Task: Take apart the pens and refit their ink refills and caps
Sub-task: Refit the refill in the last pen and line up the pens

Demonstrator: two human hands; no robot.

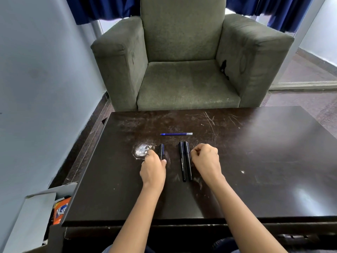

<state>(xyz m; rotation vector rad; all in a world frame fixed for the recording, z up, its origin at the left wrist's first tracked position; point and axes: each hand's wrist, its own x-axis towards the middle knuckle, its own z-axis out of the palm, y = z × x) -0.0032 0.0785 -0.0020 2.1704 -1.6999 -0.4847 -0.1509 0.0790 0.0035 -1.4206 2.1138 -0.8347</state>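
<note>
Surface: dark brown table (pixel 255 161), scratched and scuffed, with a worn whitish patch (pixel 141 150) by the left hand.
Held piece: black pen piece (pixel 161 150) with a blue edge, lying on the table just right of the whitish patch and pointing away from the person. Its near end is hidden under the hand, so it may be a barrel rather than a whole pen.
Left hand: left hand (pixel 153 170) has thumb and fingers curled round the near end of the black pen piece, pinching it.
Pens at rest: printed pen (pixel 182 161), black with white lettering, and plain pen (pixel 188 159), also black. They lie parallel and close together between the two hands.
Right hand: right hand (pixel 206 159) has its fingers curled in toward the palm, just beside the plain pen. Nothing is seen in its grasp.
Refill: blue ink refill (pixel 176 134) lies crosswise beyond the pens, pale end to the right, apart from everything else.
Seat: grey-green armchair (pixel 182 61) stands behind the table.
Drapery: dark blue curtains (pixel 102 8) hang above the armchair.
Floor, left: cardboard box (pixel 42 199) holds an orange packet (pixel 61 211).
</note>
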